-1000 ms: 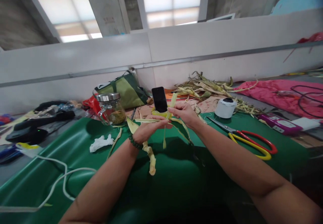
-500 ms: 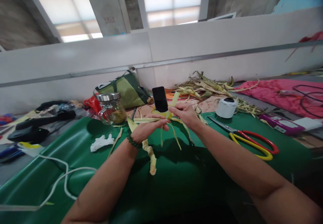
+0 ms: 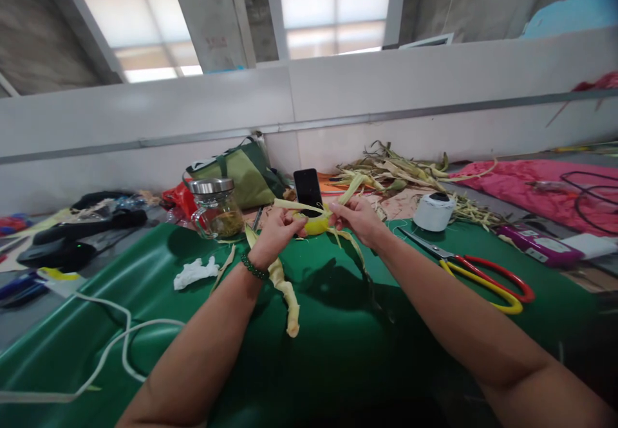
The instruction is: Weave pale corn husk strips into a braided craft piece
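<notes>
Pale yellow-green plant strips [image 3: 355,188] are pinched in my right hand [image 3: 360,221], with one flat piece standing up above the fingers. Another flat strip [image 3: 302,206] runs leftward from there to my left hand [image 3: 277,235], whose thumb and fingers are closed at it; their exact hold is partly hidden. A long thin strip [image 3: 355,248] hangs below my right hand. On the green mat [image 3: 333,351], a twisted pale stalk [image 3: 290,302] lies beside my left wrist. Just behind both hands, a black phone [image 3: 308,186] stands upright near a yellow object [image 3: 317,224].
Scissors [image 3: 476,273] with red and yellow handles lie to the right, near a white spool-like object [image 3: 433,212]. At left are a lidded glass jar [image 3: 219,212], crumpled white tissue [image 3: 196,273] and a white cable [image 3: 126,331]. Dried plant stalks [image 3: 396,170] are heaped behind.
My left hand has turned from lying flat under the strips to a closed pinch, and has moved slightly left. The strip in my right hand now leans further right.
</notes>
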A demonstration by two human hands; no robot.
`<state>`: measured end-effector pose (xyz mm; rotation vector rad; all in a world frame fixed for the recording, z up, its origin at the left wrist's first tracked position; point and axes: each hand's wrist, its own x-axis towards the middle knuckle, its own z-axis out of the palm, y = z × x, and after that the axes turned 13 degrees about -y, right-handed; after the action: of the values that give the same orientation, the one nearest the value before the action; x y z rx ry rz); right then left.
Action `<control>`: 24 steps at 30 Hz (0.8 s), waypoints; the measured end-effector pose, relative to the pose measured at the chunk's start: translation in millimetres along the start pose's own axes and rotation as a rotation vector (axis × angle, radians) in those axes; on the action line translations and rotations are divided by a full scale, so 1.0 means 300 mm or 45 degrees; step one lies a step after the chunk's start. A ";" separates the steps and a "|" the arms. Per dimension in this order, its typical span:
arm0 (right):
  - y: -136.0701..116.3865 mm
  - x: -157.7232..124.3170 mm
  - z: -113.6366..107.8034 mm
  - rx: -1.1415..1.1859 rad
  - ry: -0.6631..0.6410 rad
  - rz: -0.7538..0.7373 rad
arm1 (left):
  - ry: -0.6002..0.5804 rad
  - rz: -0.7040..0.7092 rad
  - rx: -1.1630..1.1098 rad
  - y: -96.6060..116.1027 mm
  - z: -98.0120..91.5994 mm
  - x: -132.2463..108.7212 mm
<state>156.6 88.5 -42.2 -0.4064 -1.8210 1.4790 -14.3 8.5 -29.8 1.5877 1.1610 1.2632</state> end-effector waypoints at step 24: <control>-0.016 -0.045 0.081 -0.439 0.061 -0.219 | 0.010 0.172 -0.083 -0.028 0.058 0.007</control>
<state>149.4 61.2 -43.9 -0.4344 -2.0221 1.0321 1.5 12.2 -40.5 1.6362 1.0210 1.3810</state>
